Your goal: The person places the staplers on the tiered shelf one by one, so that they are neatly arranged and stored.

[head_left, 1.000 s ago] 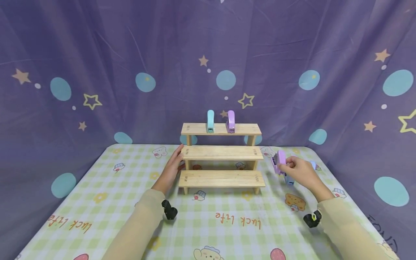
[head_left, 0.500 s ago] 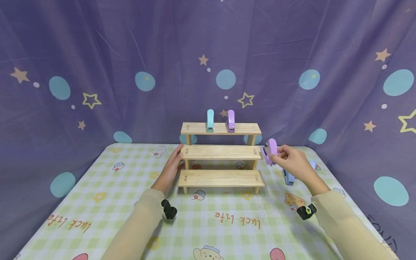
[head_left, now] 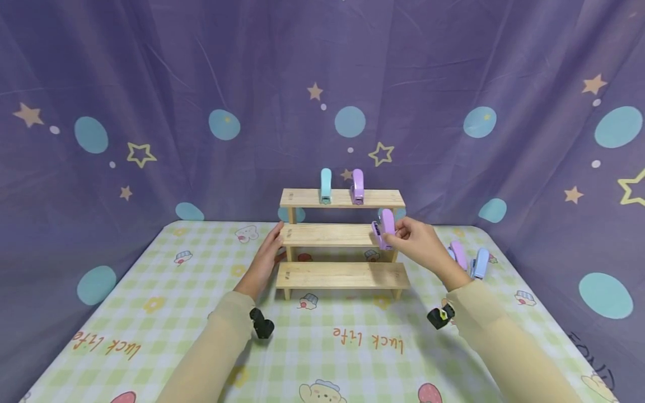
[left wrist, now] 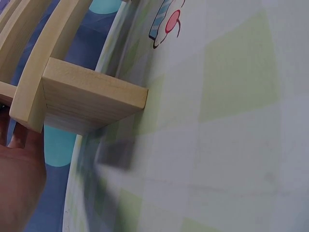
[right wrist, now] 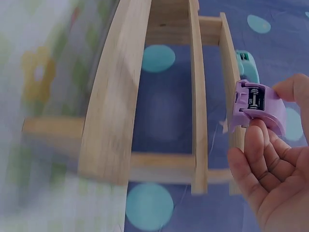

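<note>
My right hand (head_left: 420,243) pinches a purple stapler (head_left: 387,228) between thumb and fingers, at the right end of the middle step of a three-step wooden rack (head_left: 327,235). In the right wrist view the stapler (right wrist: 260,104) shows its dark inside; whether it touches the step is unclear. My left hand (head_left: 262,260) lies with extended fingers against the rack's left end. In the left wrist view its fingertips (left wrist: 19,135) meet a board end and are partly hidden. On the top step stand a teal stapler (head_left: 326,186) and a purple one (head_left: 358,186).
Right of the rack, another purple stapler (head_left: 457,254) and a light blue stapler (head_left: 480,263) stand on the table, partly behind my right hand and wrist. A checked cloth (head_left: 322,358) covers the table. A purple curtain (head_left: 322,56) hangs behind.
My right hand has carried the purple stapler left, from beside the rack to the right end of the middle step. The staplers behind it have come into view. My left hand stays put.
</note>
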Tool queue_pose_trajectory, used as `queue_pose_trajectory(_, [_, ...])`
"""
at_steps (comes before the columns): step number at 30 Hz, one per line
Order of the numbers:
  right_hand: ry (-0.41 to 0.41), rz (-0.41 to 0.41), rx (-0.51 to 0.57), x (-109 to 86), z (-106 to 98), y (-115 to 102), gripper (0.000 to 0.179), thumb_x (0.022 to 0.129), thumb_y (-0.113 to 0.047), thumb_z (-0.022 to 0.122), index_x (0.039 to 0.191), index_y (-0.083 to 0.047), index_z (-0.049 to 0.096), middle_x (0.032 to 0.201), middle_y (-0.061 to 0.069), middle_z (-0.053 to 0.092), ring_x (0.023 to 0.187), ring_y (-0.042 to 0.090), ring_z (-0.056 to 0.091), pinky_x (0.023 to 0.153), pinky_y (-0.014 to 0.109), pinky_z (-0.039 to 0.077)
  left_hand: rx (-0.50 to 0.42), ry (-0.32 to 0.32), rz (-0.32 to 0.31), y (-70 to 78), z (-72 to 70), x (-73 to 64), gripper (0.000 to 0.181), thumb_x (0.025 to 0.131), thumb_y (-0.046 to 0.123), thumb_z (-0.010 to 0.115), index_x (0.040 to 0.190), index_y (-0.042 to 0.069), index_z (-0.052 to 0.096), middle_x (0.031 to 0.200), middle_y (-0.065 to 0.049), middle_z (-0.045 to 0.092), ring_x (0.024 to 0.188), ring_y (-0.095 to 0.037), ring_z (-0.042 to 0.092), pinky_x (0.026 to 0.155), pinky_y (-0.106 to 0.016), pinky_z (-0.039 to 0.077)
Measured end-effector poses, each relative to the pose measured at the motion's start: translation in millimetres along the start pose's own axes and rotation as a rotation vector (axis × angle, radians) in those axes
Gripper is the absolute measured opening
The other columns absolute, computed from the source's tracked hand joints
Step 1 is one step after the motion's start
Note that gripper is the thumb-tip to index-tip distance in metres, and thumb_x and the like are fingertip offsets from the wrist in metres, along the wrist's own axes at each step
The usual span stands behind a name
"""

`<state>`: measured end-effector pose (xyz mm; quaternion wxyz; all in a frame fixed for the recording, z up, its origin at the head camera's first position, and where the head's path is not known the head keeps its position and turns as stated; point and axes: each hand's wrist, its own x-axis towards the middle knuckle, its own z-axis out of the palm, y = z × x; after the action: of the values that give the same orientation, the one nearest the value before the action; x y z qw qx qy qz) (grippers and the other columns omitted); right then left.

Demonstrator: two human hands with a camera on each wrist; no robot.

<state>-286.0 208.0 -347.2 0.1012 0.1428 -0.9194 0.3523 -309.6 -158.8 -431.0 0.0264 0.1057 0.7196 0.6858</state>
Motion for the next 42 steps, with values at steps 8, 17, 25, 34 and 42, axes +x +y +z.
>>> queue_pose_trajectory(8, [-0.013, -0.041, 0.056, 14.9, 28.4, -24.3, 0.029, 0.09, -0.034, 0.072, 0.097, -0.007, 0.065, 0.079, 0.002, 0.065, 0.068, 0.017, 0.057, 0.061, 0.032, 0.048, 0.003, 0.013, -0.008, 0.7, 0.5, 0.2, 0.054, 0.11, 0.044, 0.035, 0.16, 0.038, 0.019, 0.165, 0.005, 0.016, 0.148, -0.02, 0.022, 0.119, -0.047, 0.024])
queue_pose_trajectory(17, [-0.029, -0.043, 0.1, 32.5, 58.6, -45.3, 0.029, 0.088, -0.035, 0.073, 0.093, -0.008, 0.064, 0.078, 0.0, 0.064, 0.066, 0.015, 0.055, 0.057, 0.029, 0.046, -0.02, 0.003, -0.017, 2.4, 1.3, 1.8, 0.053, 0.111, 0.038, 0.033, 0.161, 0.033, 0.017, 0.166, 0.001, 0.014, 0.149, -0.022, 0.02, 0.12, -0.048, 0.023])
queue_pose_trajectory(25, [-0.05, -0.026, 0.136, 42.3, 76.1, -60.3, 0.031, 0.089, -0.037, 0.073, 0.094, -0.009, 0.062, 0.079, 0.001, 0.062, 0.065, 0.014, 0.052, 0.055, 0.027, 0.043, -0.021, -0.028, -0.036, 28.5, 4.8, -12.7, 0.054, 0.112, 0.026, 0.03, 0.163, 0.023, 0.012, 0.166, -0.006, 0.011, 0.15, -0.028, 0.017, 0.119, -0.05, 0.022])
queue_pose_trajectory(34, [-0.033, 0.004, 0.16, 51.8, 91.5, -65.8, 0.031, 0.089, -0.037, 0.073, 0.091, -0.008, 0.062, 0.079, 0.003, 0.061, 0.068, 0.015, 0.052, 0.056, 0.027, 0.043, -0.024, -0.026, -0.037, 31.9, 6.0, -15.7, 0.054, 0.112, 0.028, 0.032, 0.163, 0.024, 0.013, 0.166, -0.005, 0.012, 0.15, -0.027, 0.018, 0.12, -0.049, 0.022])
queue_pose_trajectory(42, [-0.016, 0.026, 0.176, 56.2, 102.8, -67.9, 0.032, 0.089, -0.037, 0.074, 0.09, -0.008, 0.062, 0.078, 0.002, 0.062, 0.067, 0.015, 0.053, 0.056, 0.026, 0.042, -0.025, -0.023, -0.038, 31.9, 5.9, -15.5, 0.054, 0.112, 0.028, 0.032, 0.163, 0.025, 0.015, 0.166, -0.005, 0.014, 0.149, -0.027, 0.02, 0.119, -0.05, 0.023])
